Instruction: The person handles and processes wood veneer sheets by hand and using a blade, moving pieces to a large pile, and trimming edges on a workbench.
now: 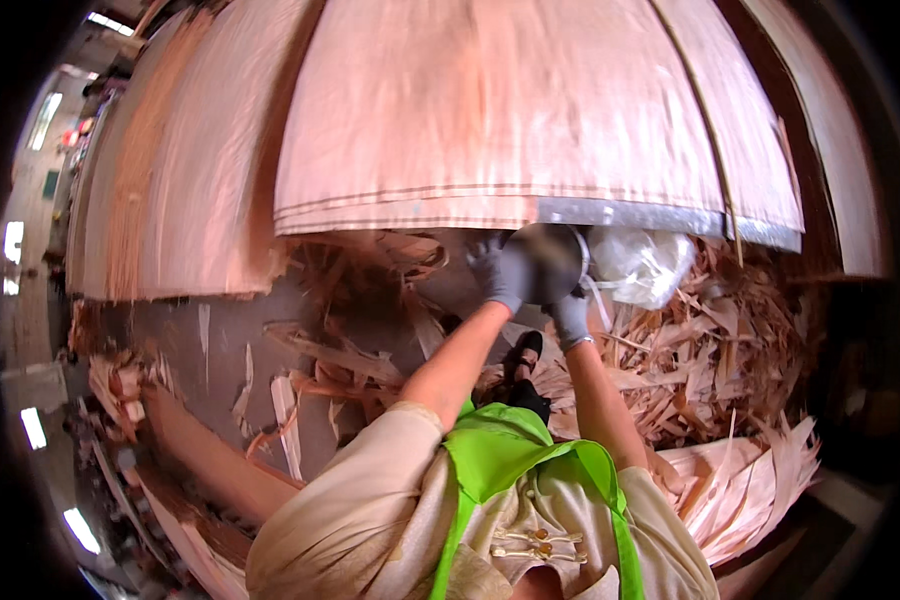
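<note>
At center frame, my left hand (497, 273) and right hand (570, 319) seem to touch a blurred, dark round object (546, 265) below pale wood sheets (490, 110); how far either grip closes, I cannot tell. Apparently positioning, it calls next for steady two-handed support.

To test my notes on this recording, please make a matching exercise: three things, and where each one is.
1. blurred dark round object
2. crumpled clear plastic film
3. bright green cloth apron

A. over the cream short-sleeved shirt
B. between the grey-gloved left hand and grey-gloved right hand
C. just right of the round object

Pairs: 1-B; 2-C; 3-A.
</note>
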